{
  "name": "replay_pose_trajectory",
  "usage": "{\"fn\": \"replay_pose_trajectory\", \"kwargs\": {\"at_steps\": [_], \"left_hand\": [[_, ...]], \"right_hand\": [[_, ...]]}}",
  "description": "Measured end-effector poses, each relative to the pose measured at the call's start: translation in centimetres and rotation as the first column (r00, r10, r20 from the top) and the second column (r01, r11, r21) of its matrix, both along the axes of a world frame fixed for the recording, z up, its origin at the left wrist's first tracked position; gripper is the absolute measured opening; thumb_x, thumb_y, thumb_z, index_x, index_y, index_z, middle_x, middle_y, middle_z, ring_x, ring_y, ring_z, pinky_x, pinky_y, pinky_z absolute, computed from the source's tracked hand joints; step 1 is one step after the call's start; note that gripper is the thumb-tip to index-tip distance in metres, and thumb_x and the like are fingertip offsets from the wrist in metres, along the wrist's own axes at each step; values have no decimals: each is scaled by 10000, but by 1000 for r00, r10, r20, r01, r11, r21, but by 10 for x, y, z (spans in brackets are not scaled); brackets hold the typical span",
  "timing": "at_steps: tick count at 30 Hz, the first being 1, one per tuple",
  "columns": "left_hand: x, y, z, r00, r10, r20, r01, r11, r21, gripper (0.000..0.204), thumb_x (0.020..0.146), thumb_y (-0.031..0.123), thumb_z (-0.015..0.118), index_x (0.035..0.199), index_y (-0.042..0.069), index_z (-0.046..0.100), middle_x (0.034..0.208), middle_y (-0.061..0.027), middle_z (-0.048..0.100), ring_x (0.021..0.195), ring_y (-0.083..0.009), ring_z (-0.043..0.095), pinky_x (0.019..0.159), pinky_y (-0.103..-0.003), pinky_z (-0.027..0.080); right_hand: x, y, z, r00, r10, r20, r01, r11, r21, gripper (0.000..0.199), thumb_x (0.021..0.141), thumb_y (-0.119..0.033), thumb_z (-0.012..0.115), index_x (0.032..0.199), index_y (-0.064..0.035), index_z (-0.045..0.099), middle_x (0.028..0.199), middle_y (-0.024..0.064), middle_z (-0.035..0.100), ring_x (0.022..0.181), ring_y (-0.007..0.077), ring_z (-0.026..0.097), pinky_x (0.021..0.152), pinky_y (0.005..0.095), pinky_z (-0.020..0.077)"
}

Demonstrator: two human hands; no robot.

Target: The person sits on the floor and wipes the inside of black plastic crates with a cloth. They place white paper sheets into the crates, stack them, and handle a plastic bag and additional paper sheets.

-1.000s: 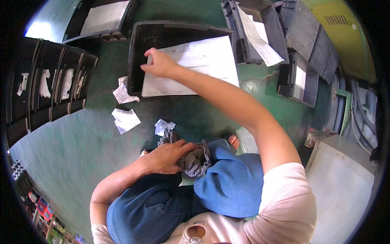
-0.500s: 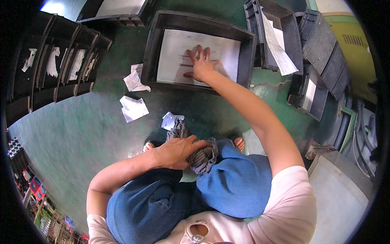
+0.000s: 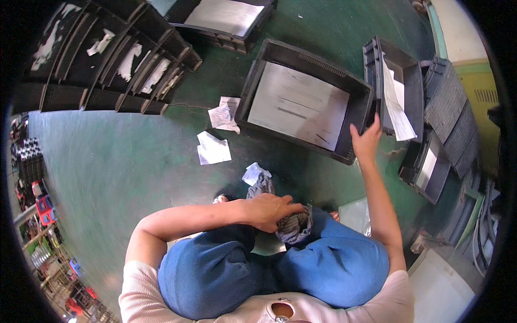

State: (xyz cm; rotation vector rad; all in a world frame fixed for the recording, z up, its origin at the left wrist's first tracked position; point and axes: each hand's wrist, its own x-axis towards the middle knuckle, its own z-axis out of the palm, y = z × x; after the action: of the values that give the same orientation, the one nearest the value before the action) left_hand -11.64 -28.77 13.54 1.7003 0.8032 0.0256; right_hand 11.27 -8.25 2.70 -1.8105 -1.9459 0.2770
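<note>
I crouch on a green floor. My left hand (image 3: pixel 269 210) grips a grey rag (image 3: pixel 293 225) that rests against my blue-trousered knees. My right hand (image 3: pixel 366 141) reaches forward and holds the right rim of a black plastic crate (image 3: pixel 253 91). A white paper sheet (image 3: pixel 299 105) lines the bottom of that crate.
Crumpled paper scraps (image 3: pixel 214 148) lie on the floor left of the crate. A row of upright black crates (image 3: pixel 107 59) stands at the upper left. Another lined crate (image 3: pixel 226 16) sits at the top. More crates (image 3: pixel 409 91) with paper are stacked at the right.
My right hand has left the paper inside the crate and moved right to the crate's rim. The view has shifted. The left hand stays on the rag.
</note>
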Motion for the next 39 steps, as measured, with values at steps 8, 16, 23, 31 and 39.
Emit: {"fn": "replay_pose_trajectory", "kwargs": {"at_steps": [8, 16, 23, 31, 39], "left_hand": [[5, -4, 0, 1000, -22, 20, 21, 998, 54, 775, 613, 72, 625, 1328, 122, 329, 1087, -207, 483, 963, -416, 544, 811, -487, 450], [-9, -11, 5, 999, 21, -44, -17, 997, 77, 797, 620, 75, 633, 1348, 131, 313, 1116, -203, 479, 966, -407, 557, 804, -471, 465], [-24, -10, 9, 995, 97, 0, -97, 994, 59, 771, 620, 69, 640, 1328, 136, 343, 1103, -208, 484, 963, -400, 561, 796, -464, 469], [-47, 13, -24, 863, 470, 185, -462, 883, -87, 731, 632, 94, 651, 1300, 98, 353, 1129, -211, 472, 994, -421, 524, 848, -464, 448], [-107, 170, -56, 648, 756, 95, -665, 500, 554, 400, 642, 146, 671, 1021, 38, 604, 1040, -161, 568, 991, -326, 541, 842, -421, 463]], "right_hand": [[35, 9, 18, 832, -166, -530, -159, 844, -513, 386, 731, -112, 632, 1073, 27, 519, 968, 124, 617, 880, 234, 587, 814, 339, 446], [-87, 109, 118, 597, -155, -787, -448, 749, -488, 421, 748, -261, 661, 1061, -8, 536, 982, 90, 612, 856, 215, 596, 728, 369, 484], [-256, 179, 96, 693, -134, -708, -365, 782, -506, 408, 733, -197, 672, 1009, 84, 563, 1008, 195, 601, 846, 322, 618, 632, 484, 543], [-208, 229, 118, 652, -157, -742, -338, 816, -469, 295, 733, -241, 712, 941, -56, 614, 849, 62, 649, 667, 182, 615, 550, 326, 479], [-87, 183, 144, 490, -244, -837, -166, 916, -365, 250, 788, -148, 657, 977, 3, 599, 951, 94, 643, 821, 206, 633, 714, 327, 527]]}}
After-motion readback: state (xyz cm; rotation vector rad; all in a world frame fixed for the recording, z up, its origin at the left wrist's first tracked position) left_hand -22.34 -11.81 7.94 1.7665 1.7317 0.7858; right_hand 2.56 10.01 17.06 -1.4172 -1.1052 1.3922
